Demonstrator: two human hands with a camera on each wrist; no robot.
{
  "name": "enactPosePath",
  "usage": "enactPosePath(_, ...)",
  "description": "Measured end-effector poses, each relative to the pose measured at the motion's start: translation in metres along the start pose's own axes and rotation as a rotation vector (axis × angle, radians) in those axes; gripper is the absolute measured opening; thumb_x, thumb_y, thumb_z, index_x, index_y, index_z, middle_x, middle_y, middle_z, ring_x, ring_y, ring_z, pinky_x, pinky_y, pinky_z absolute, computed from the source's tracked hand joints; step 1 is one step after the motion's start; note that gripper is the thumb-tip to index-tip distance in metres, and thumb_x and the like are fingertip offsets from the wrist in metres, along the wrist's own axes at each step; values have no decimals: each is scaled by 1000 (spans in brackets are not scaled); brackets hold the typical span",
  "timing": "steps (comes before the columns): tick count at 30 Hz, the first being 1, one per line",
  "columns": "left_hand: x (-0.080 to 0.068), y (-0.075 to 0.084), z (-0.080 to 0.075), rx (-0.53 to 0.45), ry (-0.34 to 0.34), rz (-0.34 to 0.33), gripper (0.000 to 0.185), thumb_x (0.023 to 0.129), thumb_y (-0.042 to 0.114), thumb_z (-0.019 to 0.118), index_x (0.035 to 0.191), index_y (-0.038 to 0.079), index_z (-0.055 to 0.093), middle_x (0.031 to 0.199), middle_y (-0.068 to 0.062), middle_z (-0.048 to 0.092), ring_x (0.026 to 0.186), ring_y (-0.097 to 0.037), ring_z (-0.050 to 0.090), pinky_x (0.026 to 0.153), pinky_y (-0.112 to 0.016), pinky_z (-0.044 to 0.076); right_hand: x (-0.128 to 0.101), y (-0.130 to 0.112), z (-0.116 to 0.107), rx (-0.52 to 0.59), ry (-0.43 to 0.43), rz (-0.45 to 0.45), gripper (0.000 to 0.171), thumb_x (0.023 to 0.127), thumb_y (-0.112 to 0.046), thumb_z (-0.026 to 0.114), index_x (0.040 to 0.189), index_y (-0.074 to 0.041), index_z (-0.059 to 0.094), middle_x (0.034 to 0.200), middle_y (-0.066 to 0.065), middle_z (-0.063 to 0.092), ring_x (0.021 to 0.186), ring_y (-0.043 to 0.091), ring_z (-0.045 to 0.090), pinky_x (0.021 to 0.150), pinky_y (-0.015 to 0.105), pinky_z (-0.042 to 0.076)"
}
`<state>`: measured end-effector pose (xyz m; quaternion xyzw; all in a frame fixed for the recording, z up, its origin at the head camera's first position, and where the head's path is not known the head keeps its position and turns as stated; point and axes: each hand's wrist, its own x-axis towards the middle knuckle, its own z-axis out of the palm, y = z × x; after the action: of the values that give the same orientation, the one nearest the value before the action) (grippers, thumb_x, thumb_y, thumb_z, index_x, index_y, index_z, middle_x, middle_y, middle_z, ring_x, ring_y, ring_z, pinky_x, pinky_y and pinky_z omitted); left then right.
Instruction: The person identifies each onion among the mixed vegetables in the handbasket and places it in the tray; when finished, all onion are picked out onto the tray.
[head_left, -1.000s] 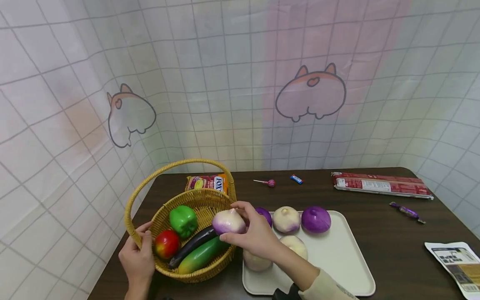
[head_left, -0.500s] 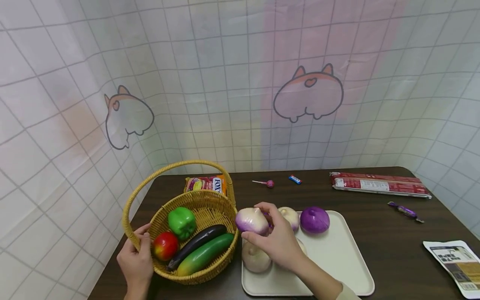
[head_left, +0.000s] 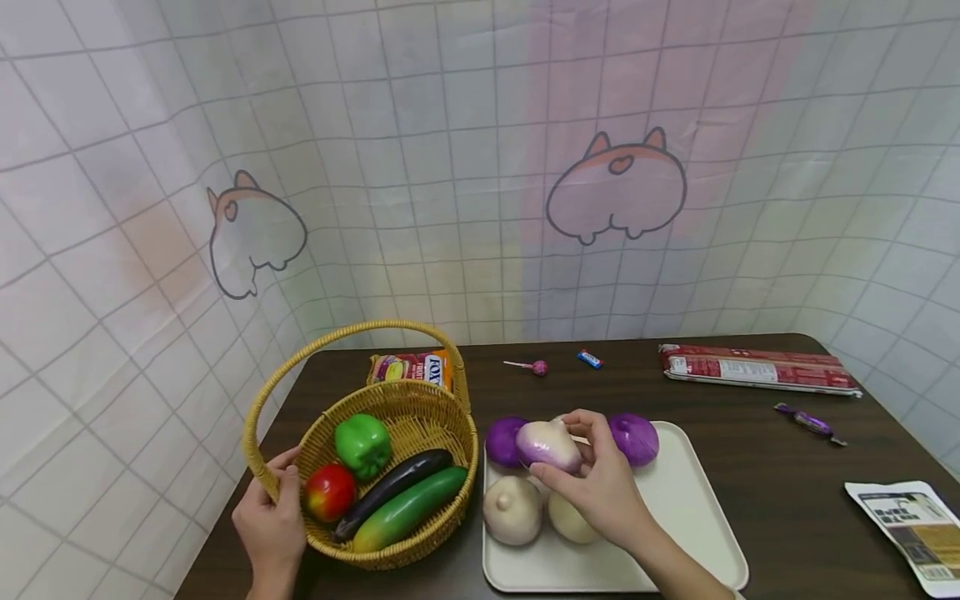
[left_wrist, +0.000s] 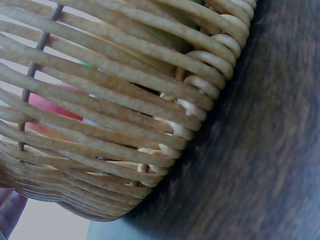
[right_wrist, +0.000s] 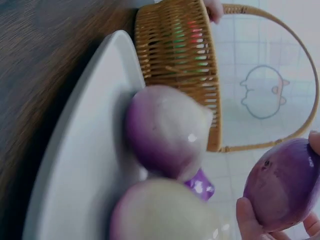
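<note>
My right hand (head_left: 600, 483) grips a purple-and-white onion (head_left: 547, 444) between thumb and fingers, above the white tray (head_left: 697, 525). The right wrist view shows the held onion's purple underside (right_wrist: 282, 185). Several more onions lie on the tray, among them a pale onion (head_left: 513, 510) at the front left and a purple onion (head_left: 634, 439) at the back. My left hand (head_left: 268, 517) holds the wicker basket (head_left: 390, 557) at its left rim, by the foot of the handle. Inside the basket are a green bell pepper (head_left: 363, 444), a red apple (head_left: 330, 492), an eggplant (head_left: 393, 493) and a green cucumber-like vegetable (head_left: 411, 508).
Behind the basket lies a sweets packet (head_left: 408, 367). A lollipop (head_left: 538, 367) and a small blue candy (head_left: 590, 359) are at the back. To the right are a long red package (head_left: 761, 369), a purple-wrapped candy (head_left: 810, 422) and a white-and-brown pouch (head_left: 911, 529).
My right hand has carried the onion rightward, from over the basket's right rim to over the tray. My left hand stays on the basket.
</note>
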<state>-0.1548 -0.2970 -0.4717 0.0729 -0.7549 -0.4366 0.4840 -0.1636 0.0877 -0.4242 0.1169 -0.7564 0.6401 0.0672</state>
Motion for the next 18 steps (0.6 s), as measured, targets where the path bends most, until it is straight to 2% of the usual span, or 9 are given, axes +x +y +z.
enactPosePath(8, 0, -1, 0, 14, 7, -6, 17, 88, -1, 65, 71, -1, 68, 92, -14, 74, 75, 6, 59, 66, -10, 39, -4, 12, -15, 40, -7, -42, 62, 75, -9, 85, 120, -7, 42, 122, 11, 52, 108, 25, 61, 82, 28, 54)
enactPosePath(13, -1, -1, 0, 12, 2, -11, 21, 88, -2, 64, 67, -1, 64, 97, -14, 74, 82, 7, 59, 68, -10, 40, -9, 15, -28, 39, 17, -44, 63, 74, -4, 84, 120, -3, 40, 123, 14, 48, 109, 16, 61, 84, 25, 53)
enactPosePath(18, -1, 0, 0, 6, -4, -7, 21, 88, -2, 64, 67, -2, 64, 97, -13, 74, 83, 6, 60, 68, -10, 40, -16, 19, -43, -2, 79, -26, 63, 74, -2, 83, 121, -2, 39, 121, 15, 51, 106, 8, 61, 82, 23, 53)
